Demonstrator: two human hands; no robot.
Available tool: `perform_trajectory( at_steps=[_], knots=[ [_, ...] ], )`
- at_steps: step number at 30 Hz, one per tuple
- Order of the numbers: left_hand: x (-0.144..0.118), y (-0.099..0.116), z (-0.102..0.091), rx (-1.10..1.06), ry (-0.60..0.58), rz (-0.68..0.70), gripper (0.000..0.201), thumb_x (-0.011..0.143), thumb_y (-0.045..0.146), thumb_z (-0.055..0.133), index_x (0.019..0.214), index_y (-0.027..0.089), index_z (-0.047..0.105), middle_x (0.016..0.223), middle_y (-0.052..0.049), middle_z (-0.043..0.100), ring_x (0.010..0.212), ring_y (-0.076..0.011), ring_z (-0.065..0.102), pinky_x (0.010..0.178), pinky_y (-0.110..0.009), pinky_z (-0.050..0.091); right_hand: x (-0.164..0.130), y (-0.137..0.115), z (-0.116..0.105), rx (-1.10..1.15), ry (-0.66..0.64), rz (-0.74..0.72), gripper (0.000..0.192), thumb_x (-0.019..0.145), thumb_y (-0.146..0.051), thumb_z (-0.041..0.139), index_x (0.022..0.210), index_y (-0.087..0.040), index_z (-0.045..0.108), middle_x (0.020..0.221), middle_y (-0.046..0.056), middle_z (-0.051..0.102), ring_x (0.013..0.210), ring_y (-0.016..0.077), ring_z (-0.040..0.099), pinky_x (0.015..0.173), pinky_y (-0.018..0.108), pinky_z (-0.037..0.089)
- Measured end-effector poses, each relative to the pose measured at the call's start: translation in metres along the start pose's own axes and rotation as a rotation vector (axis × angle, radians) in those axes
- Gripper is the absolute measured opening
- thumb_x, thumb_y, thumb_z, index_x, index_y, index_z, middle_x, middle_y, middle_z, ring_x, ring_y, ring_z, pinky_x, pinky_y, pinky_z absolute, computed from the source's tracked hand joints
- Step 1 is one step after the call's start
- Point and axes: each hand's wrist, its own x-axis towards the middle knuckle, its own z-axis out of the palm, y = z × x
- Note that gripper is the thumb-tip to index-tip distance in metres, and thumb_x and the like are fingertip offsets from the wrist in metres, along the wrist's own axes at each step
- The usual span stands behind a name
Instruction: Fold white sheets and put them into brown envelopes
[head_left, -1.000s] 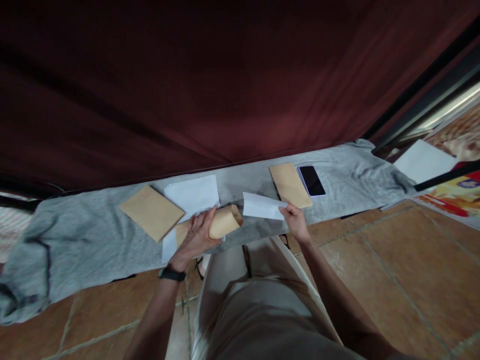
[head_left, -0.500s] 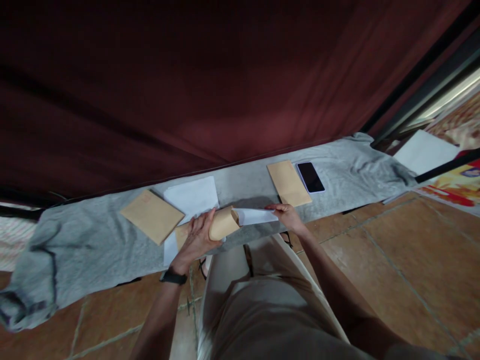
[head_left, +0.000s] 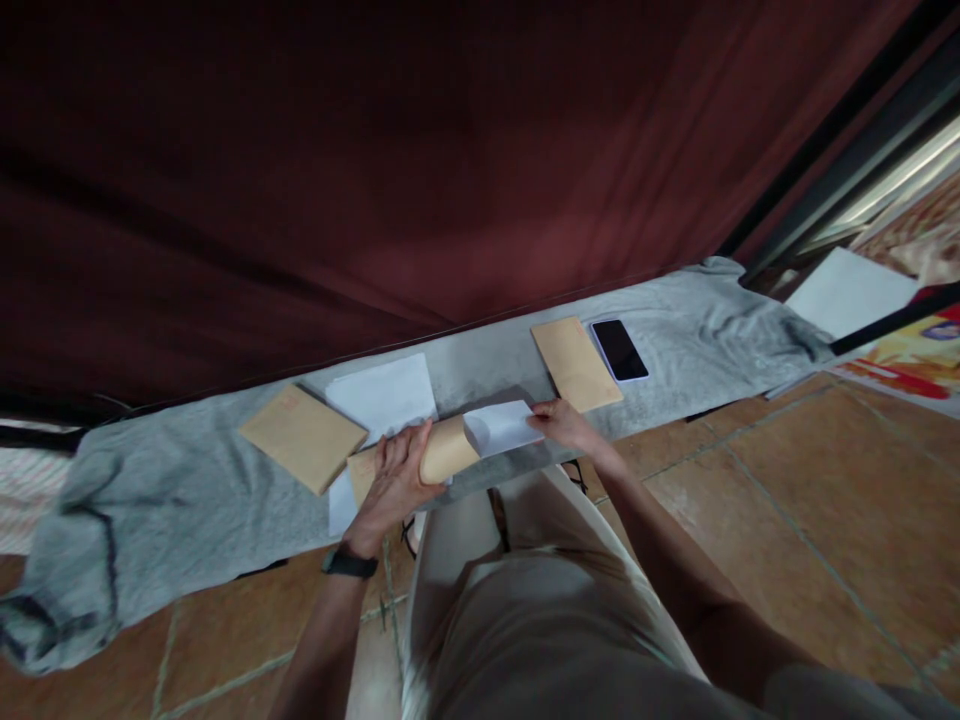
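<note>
Holding the brown envelope [head_left: 442, 452] mouth-rightward, left hand [head_left: 394, 480] grips it; right hand [head_left: 564, 425] pinches folded paper [head_left: 501, 428].

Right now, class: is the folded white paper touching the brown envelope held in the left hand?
Touching. The head view shows the folded white paper, pinched by the right hand, meeting the open mouth of the brown envelope that the left hand grips.
</note>
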Motion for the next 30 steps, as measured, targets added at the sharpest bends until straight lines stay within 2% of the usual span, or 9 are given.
perform_trajectory(
  at_steps=[5, 11, 20, 26, 30],
  knots=[
    [0.001, 0.001, 0.0, -0.001, 0.006, -0.003, 0.11, 0.076, 0.041, 0.076, 0.163, 0.023, 0.01, 0.145, -0.018, 0.049, 0.137, -0.0395, 0.045, 0.12, -0.062, 0.018, -0.006, -0.001, 0.015, 0.09, 0.006, -0.006, 0.036, 0.091, -0.042, 0.053, 0.065, -0.019, 0.061, 0.058, 0.0, 0.062, 0.057, 0.0149, 0.06, 0.053, 0.022, 0.041],
    [0.001, 0.007, -0.002, -0.035, -0.015, -0.016, 0.115, 0.073, 0.04, 0.078, 0.163, 0.023, 0.009, 0.149, -0.018, 0.045, 0.141, -0.04, 0.041, 0.121, -0.063, 0.016, -0.008, 0.001, 0.036, 0.23, 0.071, 0.026, 0.039, 0.095, -0.047, 0.049, 0.07, -0.02, 0.061, 0.058, -0.001, 0.061, 0.051, 0.0138, 0.059, 0.05, 0.023, 0.044],
    [-0.002, 0.007, -0.001, -0.074, -0.049, -0.046, 0.119, 0.07, 0.042, 0.08, 0.164, 0.025, 0.008, 0.145, -0.016, 0.047, 0.14, -0.0396, 0.042, 0.122, -0.062, 0.015, -0.012, 0.001, 0.053, 0.203, 0.113, 0.018, 0.035, 0.095, -0.043, 0.049, 0.071, -0.021, 0.06, 0.056, -0.002, 0.055, 0.05, 0.0132, 0.052, 0.048, 0.023, 0.037],
    [0.001, 0.012, -0.004, -0.057, -0.084, -0.059, 0.12, 0.068, 0.043, 0.081, 0.163, 0.026, 0.01, 0.15, -0.016, 0.044, 0.141, -0.0411, 0.04, 0.121, -0.063, 0.017, -0.016, -0.006, 0.05, 0.039, 0.206, -0.136, 0.035, 0.094, -0.042, 0.051, 0.068, -0.021, 0.059, 0.061, 0.0, 0.057, 0.06, 0.0145, 0.051, 0.058, 0.026, 0.037],
    [0.003, 0.017, -0.007, -0.074, -0.077, -0.042, 0.121, 0.069, 0.042, 0.081, 0.163, 0.024, 0.009, 0.148, -0.017, 0.046, 0.14, -0.0407, 0.041, 0.12, -0.061, 0.021, -0.017, -0.01, 0.055, 0.076, 0.181, -0.131, 0.036, 0.094, -0.043, 0.049, 0.066, -0.021, 0.056, 0.058, -0.002, 0.053, 0.058, 0.0136, 0.048, 0.055, 0.025, 0.033]
  ],
)
